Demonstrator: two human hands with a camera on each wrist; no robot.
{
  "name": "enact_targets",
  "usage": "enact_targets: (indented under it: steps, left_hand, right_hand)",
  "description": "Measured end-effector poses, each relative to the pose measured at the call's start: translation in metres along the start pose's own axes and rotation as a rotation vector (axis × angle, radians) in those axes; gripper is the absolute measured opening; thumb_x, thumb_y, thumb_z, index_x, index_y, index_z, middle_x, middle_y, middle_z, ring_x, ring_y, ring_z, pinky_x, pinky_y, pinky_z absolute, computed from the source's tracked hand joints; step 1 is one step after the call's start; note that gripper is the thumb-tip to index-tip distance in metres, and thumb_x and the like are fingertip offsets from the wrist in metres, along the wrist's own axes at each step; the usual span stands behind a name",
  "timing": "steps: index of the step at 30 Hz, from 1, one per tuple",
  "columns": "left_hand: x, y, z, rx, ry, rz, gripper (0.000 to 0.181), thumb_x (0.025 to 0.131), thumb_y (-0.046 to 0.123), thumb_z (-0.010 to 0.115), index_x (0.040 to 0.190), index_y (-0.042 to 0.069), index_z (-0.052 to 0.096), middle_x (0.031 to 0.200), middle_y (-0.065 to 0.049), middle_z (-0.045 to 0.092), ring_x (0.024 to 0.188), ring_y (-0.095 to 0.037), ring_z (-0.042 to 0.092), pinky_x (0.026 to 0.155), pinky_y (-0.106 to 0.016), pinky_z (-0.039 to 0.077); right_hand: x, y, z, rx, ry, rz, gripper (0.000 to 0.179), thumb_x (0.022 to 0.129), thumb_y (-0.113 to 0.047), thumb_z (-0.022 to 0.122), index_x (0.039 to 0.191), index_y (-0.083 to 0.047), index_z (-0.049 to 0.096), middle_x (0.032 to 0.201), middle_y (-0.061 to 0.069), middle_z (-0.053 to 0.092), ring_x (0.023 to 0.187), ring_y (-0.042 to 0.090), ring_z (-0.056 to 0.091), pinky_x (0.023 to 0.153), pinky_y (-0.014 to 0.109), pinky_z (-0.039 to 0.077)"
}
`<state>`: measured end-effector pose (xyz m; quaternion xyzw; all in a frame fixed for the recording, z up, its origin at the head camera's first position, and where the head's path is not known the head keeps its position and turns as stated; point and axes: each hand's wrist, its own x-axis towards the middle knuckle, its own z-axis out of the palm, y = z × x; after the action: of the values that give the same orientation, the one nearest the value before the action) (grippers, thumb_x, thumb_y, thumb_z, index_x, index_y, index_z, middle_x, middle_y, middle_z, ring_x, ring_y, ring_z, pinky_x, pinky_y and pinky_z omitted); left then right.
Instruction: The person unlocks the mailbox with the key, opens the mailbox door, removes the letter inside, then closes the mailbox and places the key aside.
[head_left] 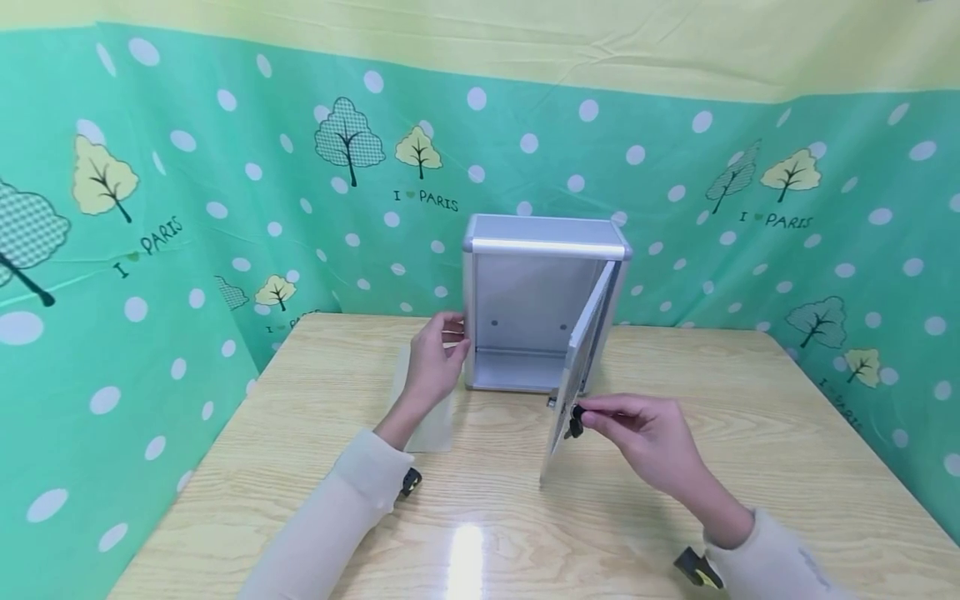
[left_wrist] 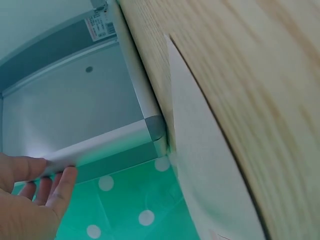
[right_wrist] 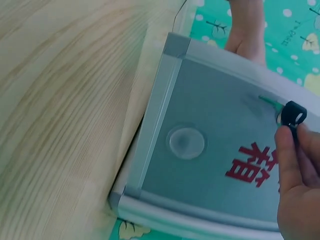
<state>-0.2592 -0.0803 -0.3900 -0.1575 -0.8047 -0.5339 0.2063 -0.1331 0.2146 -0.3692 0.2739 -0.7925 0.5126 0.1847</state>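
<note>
An upright silver metal box (head_left: 547, 232) stands on the table, its hinged door (head_left: 581, 358) swung out toward me on the right. My left hand (head_left: 438, 354) holds the box's left side edge. In the left wrist view, its thumb and fingertips meet the metal rim (left_wrist: 110, 142). My right hand (head_left: 645, 433) pinches a black-headed key (head_left: 576, 421) at the lock on the door's outer face. Red lettering (right_wrist: 252, 165) and a clear round disc (right_wrist: 186, 143) mark that face in the right wrist view. Inside the box, the back wall shows two small holes.
A pale flat sheet (head_left: 431, 425) lies on the wooden table (head_left: 300, 467) left of the box, partly behind my left forearm. Behind the table hangs a green dotted curtain (head_left: 525, 175) with trees. Small black-and-yellow devices (head_left: 699, 569) sit by both sleeves.
</note>
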Motion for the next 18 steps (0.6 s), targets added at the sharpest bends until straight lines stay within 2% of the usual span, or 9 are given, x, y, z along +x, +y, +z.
enact_targets:
  steps: [7, 14, 18]
  left_hand:
    - [0.0, 0.0, 0.0, -0.011, 0.0, -0.013, 0.033, 0.094, -0.008, 0.065, 0.126, -0.003, 0.058, 0.112, -0.017, 0.066, 0.103, -0.03, 0.07, 0.087, -0.028, 0.062]
    - [-0.001, -0.001, 0.0, -0.007, 0.004, -0.008, 0.033, 0.094, -0.009, 0.066, 0.126, -0.003, 0.059, 0.112, -0.016, 0.067, 0.102, -0.03, 0.07, 0.086, -0.027, 0.062]
    - [0.0, -0.001, 0.0, -0.003, 0.006, -0.002, 0.034, 0.094, -0.009, 0.066, 0.126, -0.003, 0.059, 0.112, -0.017, 0.067, 0.102, -0.03, 0.07, 0.086, -0.026, 0.062]
  right_hand:
    - [0.008, -0.006, 0.019, -0.045, 0.027, 0.092, 0.013, 0.087, -0.003, 0.079, 0.1, -0.005, 0.08, 0.091, 0.005, 0.079, 0.073, 0.007, 0.072, 0.057, 0.021, 0.06]
    - [0.018, -0.007, 0.036, -0.074, 0.039, 0.127, 0.012, 0.087, -0.008, 0.081, 0.099, -0.008, 0.081, 0.089, 0.002, 0.079, 0.069, 0.007, 0.07, 0.053, 0.019, 0.055]
    - [0.026, -0.007, 0.047, -0.059, 0.052, 0.138, 0.013, 0.086, -0.007, 0.081, 0.099, -0.007, 0.081, 0.09, 0.004, 0.079, 0.071, 0.012, 0.072, 0.057, 0.019, 0.057]
